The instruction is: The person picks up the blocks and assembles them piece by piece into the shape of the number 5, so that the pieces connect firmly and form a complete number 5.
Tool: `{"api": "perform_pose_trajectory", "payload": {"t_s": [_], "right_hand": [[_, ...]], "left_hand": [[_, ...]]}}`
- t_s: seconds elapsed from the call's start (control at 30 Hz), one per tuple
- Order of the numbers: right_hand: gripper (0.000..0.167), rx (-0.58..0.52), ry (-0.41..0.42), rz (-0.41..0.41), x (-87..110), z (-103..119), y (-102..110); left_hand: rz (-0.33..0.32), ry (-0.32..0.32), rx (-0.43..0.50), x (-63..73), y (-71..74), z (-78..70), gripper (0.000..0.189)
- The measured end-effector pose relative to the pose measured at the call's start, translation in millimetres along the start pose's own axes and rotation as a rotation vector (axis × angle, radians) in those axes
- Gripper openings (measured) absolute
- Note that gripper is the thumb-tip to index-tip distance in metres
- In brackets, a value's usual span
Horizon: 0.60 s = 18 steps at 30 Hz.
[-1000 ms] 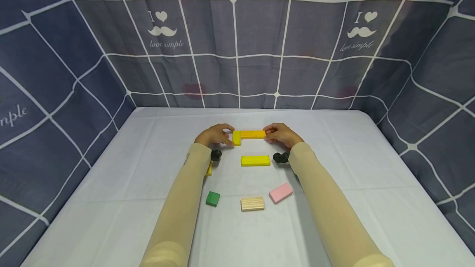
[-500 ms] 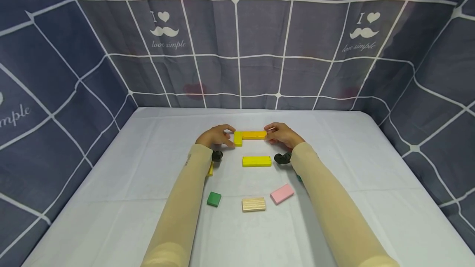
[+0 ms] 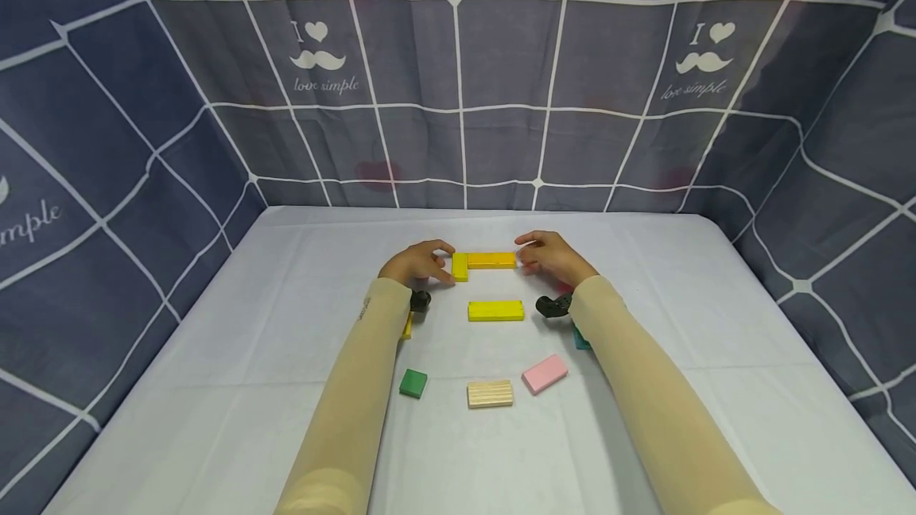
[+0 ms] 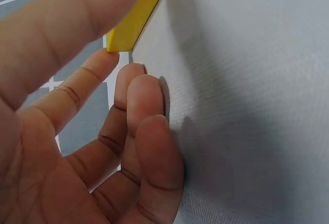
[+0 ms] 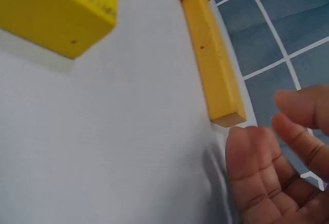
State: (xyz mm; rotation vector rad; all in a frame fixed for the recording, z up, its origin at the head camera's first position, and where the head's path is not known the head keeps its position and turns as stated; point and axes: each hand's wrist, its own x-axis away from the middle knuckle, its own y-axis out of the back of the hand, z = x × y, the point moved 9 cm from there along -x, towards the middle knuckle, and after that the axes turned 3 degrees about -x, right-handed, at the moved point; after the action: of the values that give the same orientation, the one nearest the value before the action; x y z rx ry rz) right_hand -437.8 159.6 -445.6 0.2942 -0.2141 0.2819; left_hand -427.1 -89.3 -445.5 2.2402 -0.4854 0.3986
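At the far part of the table two blocks meet end to side: a short yellow block (image 3: 459,267) and an orange-yellow block (image 3: 491,261) running right from it. My left hand (image 3: 418,262) pinches the short yellow block lengthwise between thumb and index finger; in the left wrist view the index fingertip touches the end of the yellow block (image 4: 128,29), and the thumb covers part of it. My right hand (image 3: 554,257) holds nothing, its relaxed fingers just off the free end of the orange-yellow block (image 5: 213,64). Closer to me lies another yellow block (image 3: 496,311).
Nearer lie a green block (image 3: 413,383), a ridged wooden block (image 3: 490,393) and a pink block (image 3: 545,374). A teal piece (image 3: 581,338) and a yellow piece (image 3: 407,327) are partly hidden by the sleeves. Dark checked curtains (image 3: 501,62) border the white table (image 3: 300,420).
My right hand has let go of the orange-yellow block's end and drawn slightly right, uncovering more of the teal piece. The left hand keeps its place on the short yellow block.
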Motion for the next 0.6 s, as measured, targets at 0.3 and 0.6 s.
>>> {"api": "perform_pose_trajectory", "payload": {"t_s": [0.3, 0.6], "right_hand": [[0.044, -0.117, 0.131, -0.112, 7.7, 12.1, 21.3], [0.040, -0.256, 0.180, -0.216, 19.0, 12.2, 47.1]], "left_hand": [[-0.005, -0.010, 0.002, 1.5, 0.2, -0.2, 0.071], [-0.001, -0.034, 0.031, 1.7, -0.1, -0.1, 0.069]]}}
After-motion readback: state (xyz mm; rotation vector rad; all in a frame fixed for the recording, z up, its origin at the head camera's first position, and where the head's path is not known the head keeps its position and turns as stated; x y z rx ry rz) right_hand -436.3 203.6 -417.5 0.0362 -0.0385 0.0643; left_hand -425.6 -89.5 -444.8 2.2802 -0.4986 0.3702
